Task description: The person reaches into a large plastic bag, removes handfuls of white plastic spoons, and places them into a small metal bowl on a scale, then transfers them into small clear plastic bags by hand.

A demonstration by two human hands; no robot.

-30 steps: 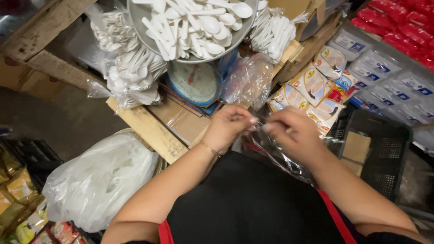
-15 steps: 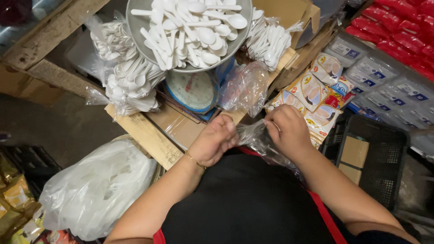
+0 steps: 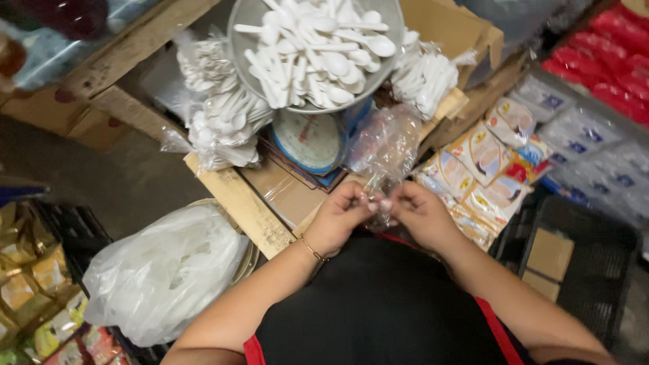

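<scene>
My left hand (image 3: 343, 217) and my right hand (image 3: 420, 215) meet in front of my chest, both pinching the lower end of a clear plastic bag (image 3: 387, 147). The bag rises from my fingers toward a weighing scale (image 3: 311, 140) with a round dial. On the scale sits a metal bowl (image 3: 245, 27) heaped with white plastic spoons (image 3: 324, 54). A thin bracelet circles my left wrist.
Bags packed with white spoons (image 3: 220, 111) lie left of the scale, more (image 3: 426, 78) to its right. A large white plastic sack (image 3: 159, 274) rests at lower left. Colourful snack packets (image 3: 490, 169) and a black crate (image 3: 574, 257) are at right. Wooden planks (image 3: 233, 203) edge the work surface.
My hands have come closer together and now touch at the bag's lower end. The bag has been gathered upward in front of the scale. The view has shifted slightly.
</scene>
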